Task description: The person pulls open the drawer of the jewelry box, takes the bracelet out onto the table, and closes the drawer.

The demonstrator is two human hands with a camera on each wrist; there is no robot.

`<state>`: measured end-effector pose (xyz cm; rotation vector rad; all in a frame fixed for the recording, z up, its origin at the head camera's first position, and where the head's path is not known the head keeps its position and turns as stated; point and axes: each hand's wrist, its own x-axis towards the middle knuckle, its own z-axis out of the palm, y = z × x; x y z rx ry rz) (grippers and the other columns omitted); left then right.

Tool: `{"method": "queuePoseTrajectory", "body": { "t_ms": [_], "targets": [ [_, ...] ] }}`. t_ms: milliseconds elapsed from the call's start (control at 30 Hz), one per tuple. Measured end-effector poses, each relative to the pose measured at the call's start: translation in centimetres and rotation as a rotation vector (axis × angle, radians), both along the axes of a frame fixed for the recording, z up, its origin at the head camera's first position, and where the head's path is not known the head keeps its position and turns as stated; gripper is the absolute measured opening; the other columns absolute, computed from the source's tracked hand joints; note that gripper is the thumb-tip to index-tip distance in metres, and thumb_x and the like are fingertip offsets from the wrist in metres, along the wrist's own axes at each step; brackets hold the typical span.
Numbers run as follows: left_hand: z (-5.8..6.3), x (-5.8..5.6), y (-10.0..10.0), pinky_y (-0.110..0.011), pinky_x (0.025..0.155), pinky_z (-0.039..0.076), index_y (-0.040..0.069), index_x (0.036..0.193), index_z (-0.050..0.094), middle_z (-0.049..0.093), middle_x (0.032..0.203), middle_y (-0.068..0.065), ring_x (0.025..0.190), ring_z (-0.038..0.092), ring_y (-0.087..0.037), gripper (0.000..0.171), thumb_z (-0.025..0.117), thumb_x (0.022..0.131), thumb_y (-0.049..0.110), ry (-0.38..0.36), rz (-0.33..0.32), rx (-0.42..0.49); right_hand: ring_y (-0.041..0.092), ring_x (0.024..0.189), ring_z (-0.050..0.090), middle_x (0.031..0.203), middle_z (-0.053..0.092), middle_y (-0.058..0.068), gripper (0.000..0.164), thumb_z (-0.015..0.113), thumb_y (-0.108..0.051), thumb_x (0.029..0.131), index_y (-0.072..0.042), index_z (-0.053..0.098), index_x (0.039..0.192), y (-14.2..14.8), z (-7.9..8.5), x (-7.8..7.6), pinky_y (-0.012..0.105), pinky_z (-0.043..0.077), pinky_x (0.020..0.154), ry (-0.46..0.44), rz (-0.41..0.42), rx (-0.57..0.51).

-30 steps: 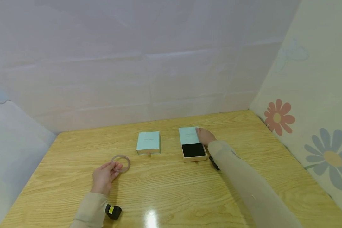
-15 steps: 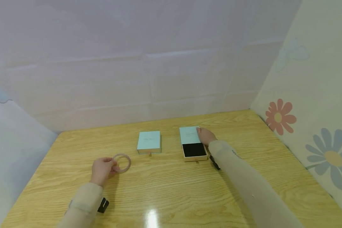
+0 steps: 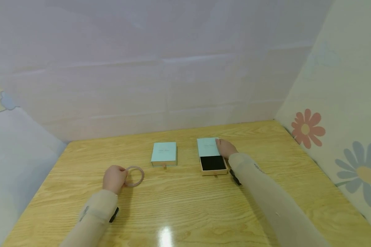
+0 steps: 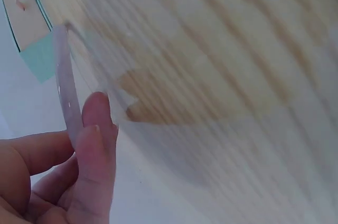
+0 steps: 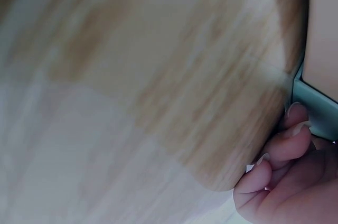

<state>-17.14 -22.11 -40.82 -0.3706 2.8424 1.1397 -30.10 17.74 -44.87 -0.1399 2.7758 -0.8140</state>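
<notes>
My left hand (image 3: 114,179) pinches a pale pinkish bangle (image 3: 143,175) by its left side, above the table on the left. In the left wrist view the bangle (image 4: 65,89) shows nearly edge-on between thumb and fingers. On the right, my right hand (image 3: 226,148) holds a mint jewelry box (image 3: 208,146) at its right edge, thumb on top. Its drawer (image 3: 214,173) is pulled out toward me, showing a black lining (image 3: 213,163) with nothing on it. Curled fingers lie against the box's side (image 5: 317,110) in the right wrist view.
Between the hands, toward the back, sits a second mint box (image 3: 164,152) with its drawer pushed in and a small pull tab facing me. The wooden table (image 3: 185,206) meets a pale back wall covering (image 3: 173,85) and a flower-printed side wall (image 3: 343,137).
My left hand has rolled over so its back faces up, still pinching the bangle. The right hand stays at the open box, and the head view has shifted slightly.
</notes>
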Motion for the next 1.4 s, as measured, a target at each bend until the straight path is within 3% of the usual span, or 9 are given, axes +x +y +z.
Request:
{"method": "queuePoseTrajectory", "body": {
  "t_ms": [267,500,833,1133,1400],
  "targets": [
    [0.0,-0.7,0.2,-0.028,0.051,0.052,-0.019,0.099,0.065,0.067,0.088,-0.028,0.058,0.061,-0.020,0.024,0.054,0.095,0.002,-0.018,-0.049,-0.173,0.046,0.133,0.036,0.144,0.039,0.031,0.059,0.014,-0.029,0.108,0.015,0.036,0.141,0.0,0.1,0.0,0.054,0.029,0.110,0.009,-0.002,-0.010],
    [-0.2,-0.9,0.3,-0.041,0.068,0.058,-0.019,0.094,0.064,0.065,0.094,-0.032,0.082,0.066,-0.039,0.020,0.054,0.094,-0.002,-0.074,-0.126,-0.313,0.045,0.132,0.038,0.144,0.039,0.030,0.059,0.013,-0.029,0.108,0.014,0.036,0.141,0.1,-0.5,-0.1,0.055,0.030,0.110,0.001,-0.006,-0.017],
    [0.2,-1.4,0.5,-0.033,0.056,0.055,-0.019,0.097,0.063,0.066,0.086,-0.027,0.068,0.064,-0.027,0.020,0.057,0.094,0.000,-0.112,-0.124,-0.364,0.045,0.134,0.035,0.146,0.037,0.029,0.061,0.012,-0.032,0.108,0.012,0.034,0.143,0.2,-0.2,0.1,0.053,0.028,0.111,-0.003,-0.013,-0.002],
    [0.3,-1.7,0.6,-0.035,0.058,0.055,-0.016,0.099,0.064,0.067,0.087,-0.024,0.070,0.064,-0.026,0.021,0.059,0.095,0.004,-0.151,-0.113,-0.369,0.046,0.134,0.034,0.146,0.037,0.029,0.059,0.014,-0.030,0.108,0.013,0.035,0.143,0.3,-0.3,-0.1,0.054,0.028,0.111,0.001,-0.020,-0.010],
    [0.1,-2.0,0.4,-0.037,0.061,0.056,-0.016,0.102,0.063,0.066,0.093,-0.026,0.075,0.065,-0.030,0.024,0.060,0.095,0.007,-0.135,-0.118,-0.361,0.046,0.136,0.032,0.148,0.035,0.029,0.059,0.013,-0.030,0.108,0.013,0.033,0.144,0.6,-0.2,-0.2,0.054,0.026,0.112,0.000,-0.034,-0.021]
  ]
}}
